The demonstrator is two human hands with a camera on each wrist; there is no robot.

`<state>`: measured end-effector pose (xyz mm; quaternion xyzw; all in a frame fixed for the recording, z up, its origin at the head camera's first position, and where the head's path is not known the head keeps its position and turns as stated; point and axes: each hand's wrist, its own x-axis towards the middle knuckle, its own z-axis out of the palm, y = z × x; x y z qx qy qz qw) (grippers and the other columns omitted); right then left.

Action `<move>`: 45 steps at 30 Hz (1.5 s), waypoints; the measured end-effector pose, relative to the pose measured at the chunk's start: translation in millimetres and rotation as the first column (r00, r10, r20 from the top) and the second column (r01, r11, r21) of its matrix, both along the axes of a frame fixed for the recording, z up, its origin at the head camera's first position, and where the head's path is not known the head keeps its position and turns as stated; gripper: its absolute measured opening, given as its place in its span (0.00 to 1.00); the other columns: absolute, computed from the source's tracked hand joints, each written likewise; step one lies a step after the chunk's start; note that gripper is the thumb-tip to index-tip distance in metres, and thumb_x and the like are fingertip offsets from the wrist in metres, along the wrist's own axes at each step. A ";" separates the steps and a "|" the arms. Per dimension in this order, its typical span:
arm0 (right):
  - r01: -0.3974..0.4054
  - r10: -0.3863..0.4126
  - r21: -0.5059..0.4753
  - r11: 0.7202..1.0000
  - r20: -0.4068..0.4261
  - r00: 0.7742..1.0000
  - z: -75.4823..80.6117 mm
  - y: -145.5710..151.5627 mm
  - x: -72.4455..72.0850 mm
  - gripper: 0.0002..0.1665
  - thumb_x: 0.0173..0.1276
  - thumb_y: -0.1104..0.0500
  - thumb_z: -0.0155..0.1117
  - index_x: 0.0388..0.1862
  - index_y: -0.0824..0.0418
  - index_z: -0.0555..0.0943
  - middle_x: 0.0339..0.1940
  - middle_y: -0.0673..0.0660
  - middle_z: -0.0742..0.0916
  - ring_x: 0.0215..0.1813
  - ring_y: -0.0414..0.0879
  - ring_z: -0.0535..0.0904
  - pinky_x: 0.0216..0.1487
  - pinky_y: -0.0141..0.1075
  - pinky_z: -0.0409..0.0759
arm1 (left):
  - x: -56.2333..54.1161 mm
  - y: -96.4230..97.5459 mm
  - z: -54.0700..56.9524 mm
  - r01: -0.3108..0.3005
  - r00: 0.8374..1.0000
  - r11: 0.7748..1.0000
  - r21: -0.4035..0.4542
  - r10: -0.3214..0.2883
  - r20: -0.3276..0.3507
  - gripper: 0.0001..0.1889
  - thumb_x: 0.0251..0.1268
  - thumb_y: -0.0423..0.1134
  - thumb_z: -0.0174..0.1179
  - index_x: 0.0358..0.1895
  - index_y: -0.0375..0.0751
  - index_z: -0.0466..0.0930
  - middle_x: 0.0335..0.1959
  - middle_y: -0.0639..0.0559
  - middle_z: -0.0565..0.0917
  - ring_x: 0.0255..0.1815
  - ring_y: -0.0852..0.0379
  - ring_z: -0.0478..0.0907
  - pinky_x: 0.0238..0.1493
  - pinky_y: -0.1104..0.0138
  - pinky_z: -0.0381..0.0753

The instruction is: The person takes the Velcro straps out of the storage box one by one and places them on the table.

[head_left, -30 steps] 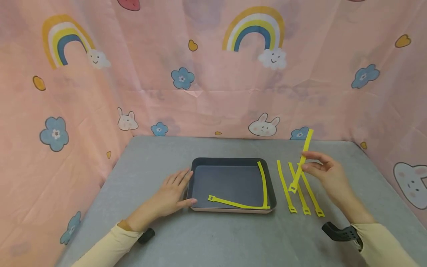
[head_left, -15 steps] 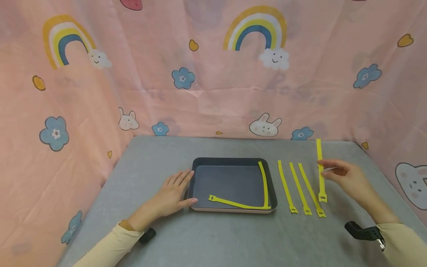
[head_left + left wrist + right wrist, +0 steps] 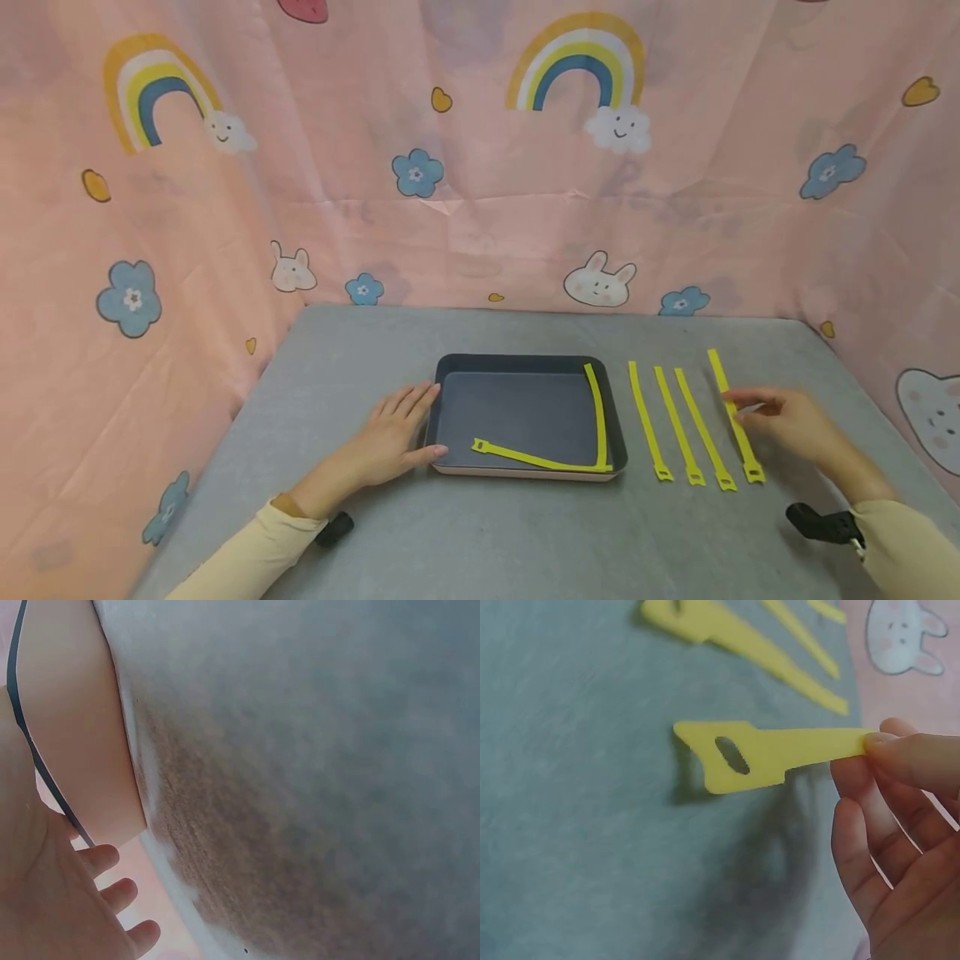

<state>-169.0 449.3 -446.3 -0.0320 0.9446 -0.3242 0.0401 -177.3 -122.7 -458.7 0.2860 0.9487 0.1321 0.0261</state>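
Note:
My right hand (image 3: 793, 425) pinches a yellow hook-and-loop cable tie (image 3: 744, 446) between thumb and fingertips. In the right wrist view its slotted head (image 3: 769, 757) hangs just over the table, with a shadow beneath. To its left, three similar cable ties (image 3: 681, 429) lie side by side on the table. A dark rectangular baking pan (image 3: 517, 364) stands left of them. Inside it, one yellow tie (image 3: 597, 408) runs along the right side and another (image 3: 525, 457) along the near side. My left hand (image 3: 387, 437) rests with spread fingers against the pan's left edge.
Grey cloth covers the table (image 3: 480, 533). Behind and at both sides hangs a pink curtain (image 3: 480, 242) printed with rainbows, flowers and rabbits. Dark camera mounts show at both wrists, the right one (image 3: 821, 523) low over the table.
My right hand has moved right and down with the cable tie, from above the other ties to a spot at their right, close to the table. The left hand stays at the pan.

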 end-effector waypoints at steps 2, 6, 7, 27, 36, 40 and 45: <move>0.007 -0.007 0.013 1.000 0.027 1.000 -3.9 1.2 -0.5 0.26 0.71 0.55 0.64 0.63 0.66 0.78 0.55 0.70 0.84 0.35 0.29 0.79 0.33 0.33 0.81 | -0.4 0.1 -0.7 0.000 1.000 1.000 -0.002 0.000 0.003 0.48 0.69 0.65 0.51 0.81 0.44 0.42 0.82 0.43 0.50 0.81 0.35 0.48 0.75 0.37 0.52; 0.008 -0.009 0.029 1.000 0.047 0.999 -10.6 1.1 -2.1 0.25 0.69 0.56 0.65 0.62 0.67 0.79 0.55 0.71 0.83 0.35 0.31 0.78 0.31 0.33 0.79 | -1.0 0.1 -1.4 -0.006 1.000 1.000 -0.007 0.006 0.008 0.48 0.70 0.66 0.51 0.81 0.44 0.42 0.82 0.43 0.50 0.82 0.36 0.48 0.75 0.37 0.51; 0.012 -0.014 0.036 0.999 0.046 0.999 -12.3 0.7 -2.5 0.25 0.68 0.57 0.65 0.62 0.66 0.79 0.54 0.71 0.83 0.35 0.32 0.78 0.31 0.32 0.79 | -1.0 0.2 -1.2 -0.007 1.000 1.000 -0.006 0.007 0.008 0.48 0.70 0.66 0.51 0.81 0.44 0.42 0.82 0.43 0.50 0.81 0.36 0.48 0.75 0.37 0.51; 0.008 -0.013 0.087 0.996 0.052 0.999 -17.1 -5.0 -2.9 0.23 0.68 0.59 0.65 0.59 0.69 0.80 0.52 0.69 0.86 0.38 0.40 0.79 0.32 0.31 0.77 | 0.7 2.4 0.1 -0.014 0.999 1.000 -0.009 0.014 0.034 0.48 0.70 0.66 0.51 0.81 0.44 0.41 0.82 0.43 0.49 0.82 0.36 0.47 0.75 0.37 0.51; 0.037 -0.039 0.103 0.994 0.025 0.999 -19.7 -5.6 -2.9 0.22 0.68 0.60 0.65 0.58 0.71 0.79 0.48 0.69 0.86 0.38 0.44 0.80 0.31 0.31 0.77 | 1.0 2.7 -0.5 -0.007 1.000 1.000 0.014 0.006 0.009 0.48 0.70 0.65 0.51 0.81 0.41 0.43 0.82 0.42 0.50 0.81 0.36 0.48 0.75 0.37 0.51; 0.049 -0.051 0.095 0.994 0.023 0.998 -17.6 -8.4 -2.3 0.25 0.70 0.56 0.64 0.59 0.71 0.78 0.48 0.68 0.86 0.37 0.42 0.79 0.30 0.32 0.77 | 0.6 2.2 -0.9 0.017 0.999 1.000 0.025 -0.016 -0.028 0.47 0.70 0.65 0.52 0.80 0.40 0.45 0.81 0.41 0.52 0.80 0.35 0.50 0.74 0.37 0.52; 0.043 -0.042 0.104 0.994 -0.010 0.999 -9.4 -19.3 -1.4 0.26 0.73 0.50 0.61 0.62 0.67 0.78 0.51 0.67 0.86 0.35 0.37 0.77 0.30 0.31 0.76 | 0.9 1.7 2.7 0.041 0.997 0.999 -0.011 -0.042 -0.063 0.46 0.70 0.64 0.52 0.81 0.43 0.46 0.81 0.42 0.52 0.81 0.38 0.50 0.75 0.37 0.53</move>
